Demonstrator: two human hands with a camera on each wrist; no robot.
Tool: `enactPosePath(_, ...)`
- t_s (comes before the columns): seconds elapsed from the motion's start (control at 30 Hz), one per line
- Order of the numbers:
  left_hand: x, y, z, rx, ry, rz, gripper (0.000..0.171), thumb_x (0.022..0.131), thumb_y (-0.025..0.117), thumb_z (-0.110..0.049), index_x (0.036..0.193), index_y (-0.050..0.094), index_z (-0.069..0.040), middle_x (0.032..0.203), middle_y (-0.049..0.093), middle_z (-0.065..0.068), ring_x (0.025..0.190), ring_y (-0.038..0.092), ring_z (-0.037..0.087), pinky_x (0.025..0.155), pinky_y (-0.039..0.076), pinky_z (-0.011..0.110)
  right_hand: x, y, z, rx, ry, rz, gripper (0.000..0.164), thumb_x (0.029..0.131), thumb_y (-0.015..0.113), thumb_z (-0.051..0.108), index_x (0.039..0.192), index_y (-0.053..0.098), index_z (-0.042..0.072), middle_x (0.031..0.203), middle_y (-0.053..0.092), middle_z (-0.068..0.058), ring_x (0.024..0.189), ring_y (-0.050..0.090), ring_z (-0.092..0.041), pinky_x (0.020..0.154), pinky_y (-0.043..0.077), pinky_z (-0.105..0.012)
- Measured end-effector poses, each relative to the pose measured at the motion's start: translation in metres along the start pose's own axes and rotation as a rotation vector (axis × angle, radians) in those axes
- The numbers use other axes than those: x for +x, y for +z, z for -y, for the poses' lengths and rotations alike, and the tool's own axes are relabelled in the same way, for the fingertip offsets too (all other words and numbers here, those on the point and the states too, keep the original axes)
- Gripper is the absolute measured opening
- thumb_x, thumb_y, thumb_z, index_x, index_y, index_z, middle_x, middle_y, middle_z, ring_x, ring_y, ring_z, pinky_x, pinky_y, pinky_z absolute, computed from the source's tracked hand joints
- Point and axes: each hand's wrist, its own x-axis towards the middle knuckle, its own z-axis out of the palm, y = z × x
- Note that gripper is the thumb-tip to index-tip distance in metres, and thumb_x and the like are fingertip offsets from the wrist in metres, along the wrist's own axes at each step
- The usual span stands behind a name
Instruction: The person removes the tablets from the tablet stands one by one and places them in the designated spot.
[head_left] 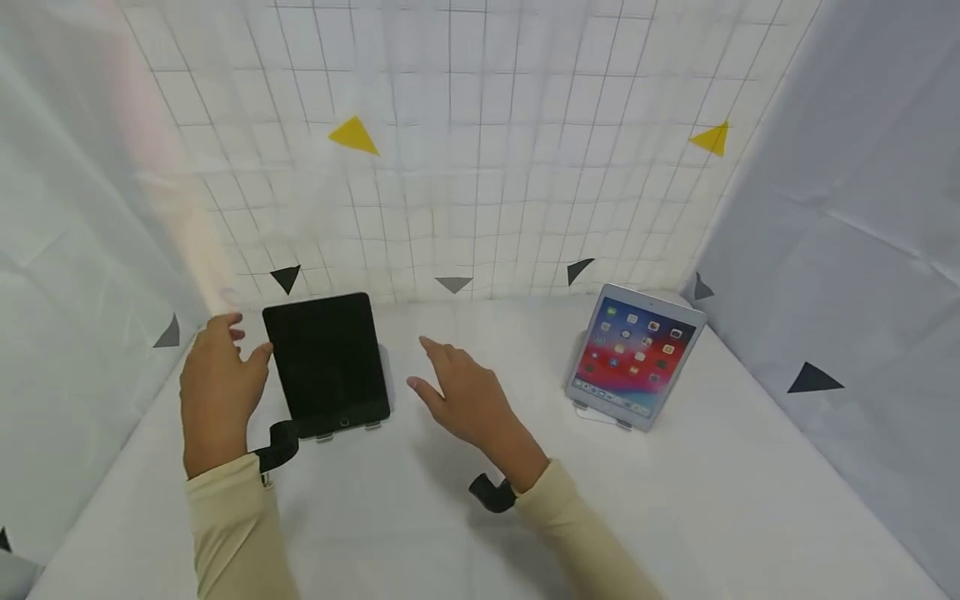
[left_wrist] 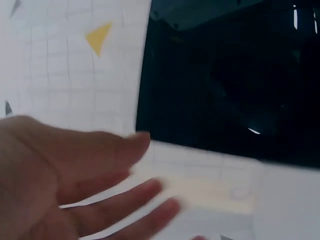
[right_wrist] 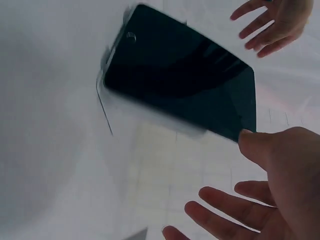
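Observation:
A tablet with a dark screen [head_left: 326, 362] leans on a stand at the left of the white table. Beside its left edge is my left hand [head_left: 221, 387], fingers spread, thumb pointing at the tablet's side. To the right of the same tablet, my right hand [head_left: 472, 396] hovers with loosely extended fingers and nothing in them. In the left wrist view the thumb [left_wrist: 132, 150] overlaps the corner of the dark tablet [left_wrist: 225, 85]. The right wrist view has the dark tablet [right_wrist: 180, 75] between both hands, its home button visible.
A second tablet [head_left: 636, 354], silver with a lit home screen of app icons, tilts on a stand at the right. White cloth walls enclose the table [head_left: 390, 533]. Behind hangs a gridded sheet [head_left: 480, 167] with yellow and dark triangle markers.

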Motion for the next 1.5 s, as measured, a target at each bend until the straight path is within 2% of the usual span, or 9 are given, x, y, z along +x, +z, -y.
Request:
enactPosePath(0.1,0.005,-0.006,0.021,0.039,-0.040,0.130,0.055,0.110,0.049,-0.027,0.153,0.041,0.006,0.141,0.054,0.034,0.118,0.057,0.052,0.091,0.047,0.065,0.001,0.017,0.010,0.079,0.023,0.002,0.052,0.107,0.060,0.037,0.151,0.053,0.010,0.124,0.071,-0.003,0.107,0.067,-0.018,0.074,0.057,-0.032)
enactPosePath(0.17,0.008,-0.008,0.032,0.064,-0.030,0.210,0.054,0.111,0.046,-0.031,0.149,0.045,0.006,0.136,0.058,0.034,0.113,0.060,0.052,0.087,0.048,0.064,0.003,0.030,0.016,0.133,0.059,0.017,0.048,0.107,0.061,0.036,0.148,0.056,0.012,0.119,0.073,0.000,0.101,0.069,-0.016,0.072,0.054,-0.029)
enactPosePath(0.4,0.014,0.002,0.042,0.028,0.029,0.337,0.042,0.113,0.047,-0.026,0.142,0.049,0.005,0.116,0.071,0.025,0.105,0.067,0.043,0.086,0.048,0.063,0.003,0.059,0.022,0.198,0.123,0.087,0.040,0.107,0.060,0.028,0.142,0.058,0.010,0.117,0.074,0.000,0.098,0.070,-0.014,0.072,0.054,-0.029)
enactPosePath(0.6,0.016,0.006,0.041,0.035,0.033,0.302,0.032,0.112,0.049,-0.020,0.136,0.050,0.002,0.106,0.072,0.023,0.096,0.067,0.040,0.077,0.048,0.055,0.002,0.067,0.025,0.258,0.140,0.127,0.038,0.108,0.059,0.028,0.142,0.059,0.010,0.121,0.072,0.000,0.107,0.068,-0.015,0.083,0.055,-0.032)
enactPosePath(0.7,0.017,0.004,0.043,0.054,0.045,0.281,0.029,0.111,0.050,-0.018,0.134,0.052,0.000,0.102,0.072,0.021,0.093,0.067,0.038,0.072,0.047,0.050,0.002,0.068,0.028,0.274,0.129,0.120,0.038,0.109,0.058,0.027,0.142,0.059,0.007,0.120,0.072,-0.002,0.105,0.068,-0.015,0.082,0.055,-0.030)
enactPosePath(0.97,0.019,0.001,0.047,0.054,0.105,0.357,0.029,0.111,0.053,-0.017,0.134,0.051,0.000,0.112,0.071,0.025,0.096,0.070,0.038,0.079,0.048,0.058,0.002,0.078,0.024,0.222,0.071,0.034,0.028,0.107,0.062,0.018,0.132,0.060,0.006,0.114,0.073,-0.005,0.094,0.070,-0.012,0.075,0.054,-0.025)
enactPosePath(1.2,0.019,0.003,0.047,0.067,0.113,0.351,0.031,0.112,0.049,-0.020,0.135,0.050,0.001,0.107,0.072,0.021,0.091,0.068,0.035,0.075,0.048,0.053,0.003,0.083,0.023,0.219,0.031,0.021,0.025,0.109,0.059,0.017,0.131,0.056,0.004,0.112,0.071,-0.009,0.093,0.070,-0.015,0.077,0.055,-0.026)
enactPosePath(1.33,0.016,0.000,0.044,0.055,0.134,0.327,0.033,0.112,0.051,-0.022,0.135,0.054,0.000,0.099,0.075,0.017,0.093,0.067,0.035,0.074,0.047,0.050,0.004,0.083,0.021,0.274,0.034,0.018,0.024,0.111,0.055,0.016,0.131,0.056,0.004,0.107,0.070,-0.008,0.087,0.066,-0.012,0.075,0.053,-0.024)
enactPosePath(1.5,0.010,0.002,0.035,-0.029,0.121,0.302,0.036,0.111,0.056,-0.030,0.136,0.059,-0.004,0.098,0.076,0.014,0.097,0.070,0.033,0.077,0.044,0.047,0.006,0.080,0.016,0.396,0.090,0.001,0.027,0.112,0.052,0.017,0.137,0.053,0.008,0.109,0.068,-0.005,0.087,0.063,-0.010,0.073,0.052,-0.025)
